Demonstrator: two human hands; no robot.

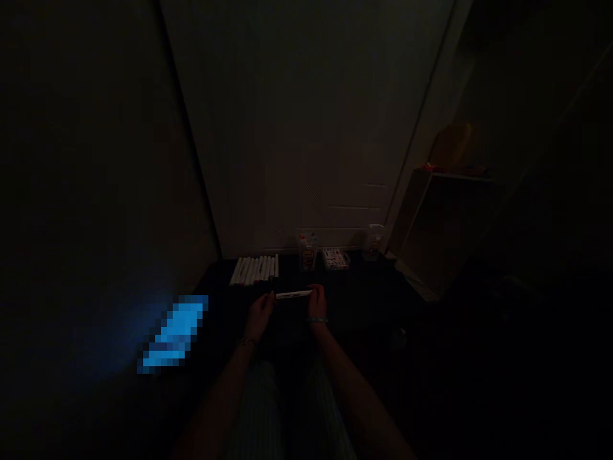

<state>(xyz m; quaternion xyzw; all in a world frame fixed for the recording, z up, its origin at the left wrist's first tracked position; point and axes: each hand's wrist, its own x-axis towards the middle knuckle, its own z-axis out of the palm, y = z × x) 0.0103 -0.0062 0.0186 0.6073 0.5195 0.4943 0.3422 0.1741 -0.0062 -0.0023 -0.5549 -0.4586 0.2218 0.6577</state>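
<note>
A white marker (294, 294) with dark printing lies level between my two hands, above the dark table. My left hand (260, 313) is closed at its left end, where the dim light hides the fingertips. Around the right end, the fingers of my right hand (317, 303) are wrapped. Just beyond my left hand, a row of several white markers (253, 270) lies side by side on the table.
A clear container (308, 253) with small items stands behind the hands. Beside it is a patterned box (336, 259), with another clear container (372, 243) farther right. A blue-lit screen (175, 333) glows at left. The room is very dark; a wall rises behind the table.
</note>
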